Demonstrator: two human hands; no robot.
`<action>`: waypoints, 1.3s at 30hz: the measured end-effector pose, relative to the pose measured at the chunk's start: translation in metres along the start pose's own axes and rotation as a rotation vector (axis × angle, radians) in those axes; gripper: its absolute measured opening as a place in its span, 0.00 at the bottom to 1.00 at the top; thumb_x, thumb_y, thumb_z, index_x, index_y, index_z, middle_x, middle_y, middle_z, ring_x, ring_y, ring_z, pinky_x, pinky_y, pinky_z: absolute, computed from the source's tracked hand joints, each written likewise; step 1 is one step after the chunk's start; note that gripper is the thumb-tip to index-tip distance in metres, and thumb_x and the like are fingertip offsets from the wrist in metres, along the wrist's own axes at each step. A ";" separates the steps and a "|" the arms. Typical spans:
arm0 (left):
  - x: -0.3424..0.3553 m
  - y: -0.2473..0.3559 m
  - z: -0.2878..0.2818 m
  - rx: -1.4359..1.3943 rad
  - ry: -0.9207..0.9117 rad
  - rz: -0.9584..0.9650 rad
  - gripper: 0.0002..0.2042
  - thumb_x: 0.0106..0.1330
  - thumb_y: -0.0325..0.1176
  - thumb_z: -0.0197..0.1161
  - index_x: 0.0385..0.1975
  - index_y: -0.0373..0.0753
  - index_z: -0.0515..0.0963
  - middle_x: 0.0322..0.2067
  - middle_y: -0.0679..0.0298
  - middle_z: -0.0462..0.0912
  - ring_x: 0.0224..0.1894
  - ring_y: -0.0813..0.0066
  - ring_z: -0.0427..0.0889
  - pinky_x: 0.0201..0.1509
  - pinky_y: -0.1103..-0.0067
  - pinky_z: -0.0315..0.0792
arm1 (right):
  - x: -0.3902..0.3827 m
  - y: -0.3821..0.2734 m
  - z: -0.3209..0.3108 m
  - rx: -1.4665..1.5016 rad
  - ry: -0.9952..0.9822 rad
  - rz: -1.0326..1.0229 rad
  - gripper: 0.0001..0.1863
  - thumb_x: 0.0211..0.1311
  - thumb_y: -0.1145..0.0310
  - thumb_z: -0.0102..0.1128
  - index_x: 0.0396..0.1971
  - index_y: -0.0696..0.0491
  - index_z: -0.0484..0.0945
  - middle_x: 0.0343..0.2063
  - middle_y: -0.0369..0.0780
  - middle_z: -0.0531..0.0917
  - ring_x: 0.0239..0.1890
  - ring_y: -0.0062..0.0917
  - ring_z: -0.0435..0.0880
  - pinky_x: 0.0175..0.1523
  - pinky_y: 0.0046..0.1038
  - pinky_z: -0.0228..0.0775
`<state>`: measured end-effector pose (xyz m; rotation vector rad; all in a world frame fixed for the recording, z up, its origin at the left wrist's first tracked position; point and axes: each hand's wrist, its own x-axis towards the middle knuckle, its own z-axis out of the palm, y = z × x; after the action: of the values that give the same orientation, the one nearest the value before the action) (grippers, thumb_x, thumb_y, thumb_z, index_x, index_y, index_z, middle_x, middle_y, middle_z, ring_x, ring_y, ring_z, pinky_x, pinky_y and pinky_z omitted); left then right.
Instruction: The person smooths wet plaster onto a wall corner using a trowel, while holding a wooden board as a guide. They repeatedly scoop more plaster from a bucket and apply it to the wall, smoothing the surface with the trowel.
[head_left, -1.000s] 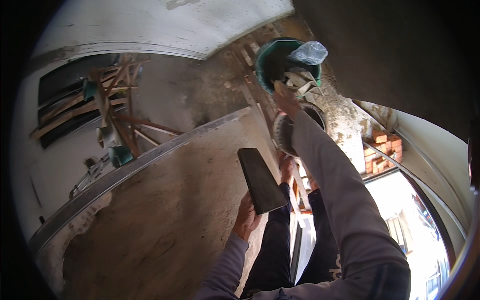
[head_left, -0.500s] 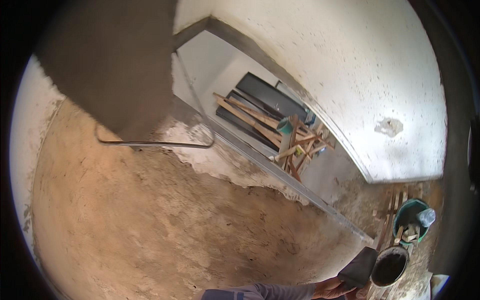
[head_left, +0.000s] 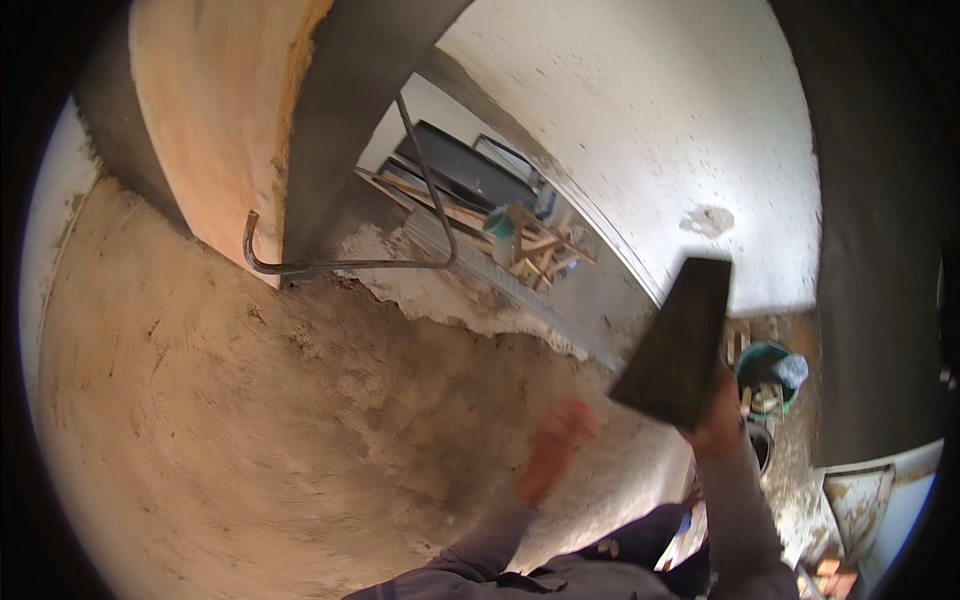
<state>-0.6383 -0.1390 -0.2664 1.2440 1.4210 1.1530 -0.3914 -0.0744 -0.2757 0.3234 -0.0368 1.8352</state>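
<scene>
My right hand [head_left: 718, 422], at the end of a raised forearm, grips a dark, flat, tapering plastering float [head_left: 680, 345]. The float's broad face is toward me, and the fingers are largely behind it. My left hand [head_left: 558, 450] is smeared by motion in front of the rough tan plaster surface [head_left: 330, 440]; its fingers do not show clearly, and I cannot tell if it touches the plaster. Beyond, a bent metal rod [head_left: 350, 265] hooks round the lower end of a wooden board [head_left: 225, 110] beside a grey plastered edge [head_left: 340, 110].
At the right, a green tub [head_left: 768, 375] holds a clear bag and offcuts; a dark bucket [head_left: 760, 447] stands nearer. Through the opening lie timber pieces [head_left: 540, 245] and dark panels [head_left: 470, 170]. A white spattered wall [head_left: 650, 130] rises on the right.
The float and my right hand have come up from the bucket at the lower right. My left hand has come into view. The view has shifted, showing the wooden board at the upper left.
</scene>
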 end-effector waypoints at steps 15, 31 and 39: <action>0.033 0.481 0.017 1.448 0.583 2.082 0.29 0.76 0.53 0.35 0.62 0.32 0.61 0.64 0.49 0.57 0.67 0.56 0.58 0.68 0.63 0.57 | 0.138 0.082 0.225 0.042 -0.191 -0.044 0.22 0.74 0.64 0.46 0.63 0.53 0.61 0.52 0.40 0.75 0.52 0.25 0.78 0.58 0.31 0.76; 0.064 0.481 0.006 1.438 0.449 2.118 0.32 0.75 0.56 0.23 0.65 0.35 0.55 0.67 0.53 0.52 0.71 0.52 0.49 0.73 0.56 0.47 | 0.134 0.093 0.277 0.011 -0.010 0.104 0.12 0.74 0.61 0.47 0.52 0.45 0.73 0.45 0.34 0.79 0.47 0.21 0.75 0.49 0.31 0.66; 0.060 0.479 0.015 1.414 0.434 2.101 0.31 0.75 0.56 0.26 0.65 0.35 0.57 0.66 0.54 0.56 0.71 0.51 0.49 0.73 0.54 0.47 | 0.104 0.053 0.287 0.171 -0.123 -0.002 0.11 0.73 0.64 0.47 0.46 0.51 0.75 0.39 0.34 0.81 0.41 0.25 0.79 0.48 0.33 0.70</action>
<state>-0.5526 -0.0494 0.2005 4.1540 0.4752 1.4411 -0.4099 -0.0468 0.0323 0.5562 0.0355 1.8184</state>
